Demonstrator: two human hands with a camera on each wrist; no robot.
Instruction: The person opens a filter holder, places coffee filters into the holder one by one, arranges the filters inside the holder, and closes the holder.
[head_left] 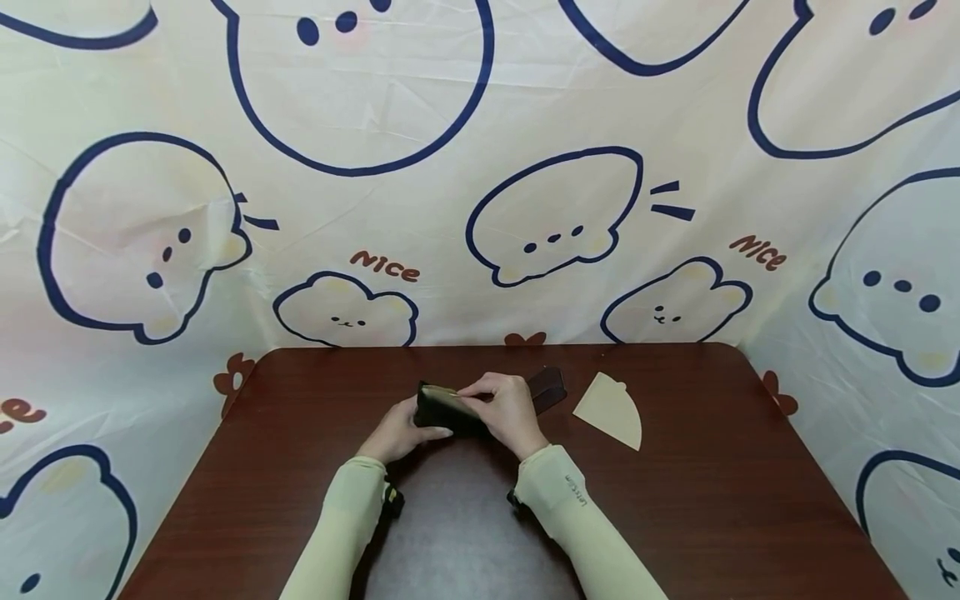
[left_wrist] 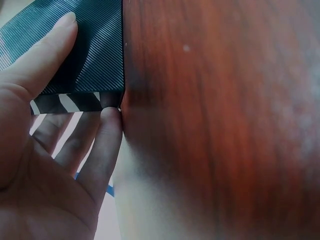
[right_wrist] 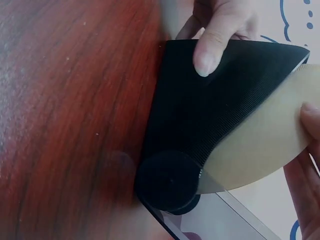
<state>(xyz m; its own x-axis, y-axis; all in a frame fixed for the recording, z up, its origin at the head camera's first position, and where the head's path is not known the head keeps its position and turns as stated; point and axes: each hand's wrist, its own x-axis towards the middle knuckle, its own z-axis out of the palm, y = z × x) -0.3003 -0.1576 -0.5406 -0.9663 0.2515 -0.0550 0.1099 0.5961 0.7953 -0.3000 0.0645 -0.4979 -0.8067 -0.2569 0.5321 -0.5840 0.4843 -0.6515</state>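
My left hand [head_left: 397, 432] grips a black ribbed holder [head_left: 450, 413], probably a filter paper case. In the left wrist view its thumb lies across the ribbed face [left_wrist: 97, 45], with fingers at the far side and lower edge. A tan paper coffee filter [right_wrist: 250, 145] stands partly inside the holder's open side. My right hand [head_left: 510, 408] pinches that filter's outer edge between thumb and fingers. At one end of the holder sits a round black hinge-like part [right_wrist: 170, 180], with a see-through panel [right_wrist: 220, 217] swung out from it.
Another fan-shaped filter paper [head_left: 613, 410] lies flat on the brown table [head_left: 690, 500], right of my right hand. Light cloth with cartoon drawings [head_left: 442, 208] hangs behind the table and along both sides.
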